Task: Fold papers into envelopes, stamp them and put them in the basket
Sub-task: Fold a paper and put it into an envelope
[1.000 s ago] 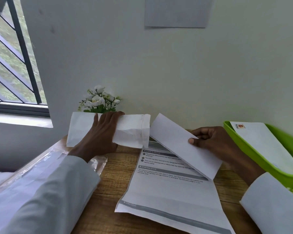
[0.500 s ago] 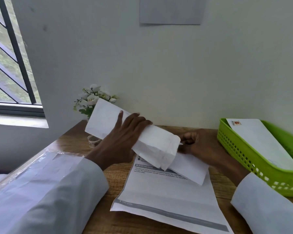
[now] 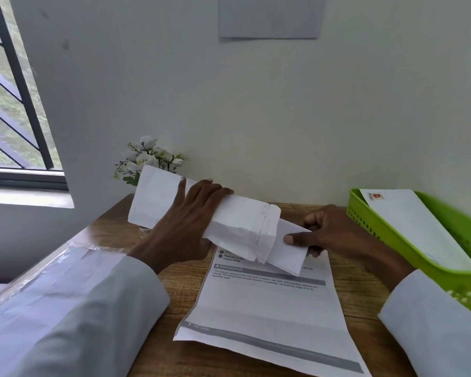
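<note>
I see right hand (image 3: 335, 235) pinching folded paper (image 3: 288, 248), long axis into envelope (image 3: 201, 213) mouth, left hand (image 3: 185, 224) clamped around it.

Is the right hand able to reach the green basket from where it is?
Probably yes. The right hand is close beside the green basket with bare table between them, but it is busy pinching the folded paper.

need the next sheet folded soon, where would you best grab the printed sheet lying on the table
Probably the printed sheet is best taken by its near left corner, coming from the person's side. It lies flat on the wooden table, that corner is bare, and its far end sits under the envelope and folded paper both hands hold.
</note>
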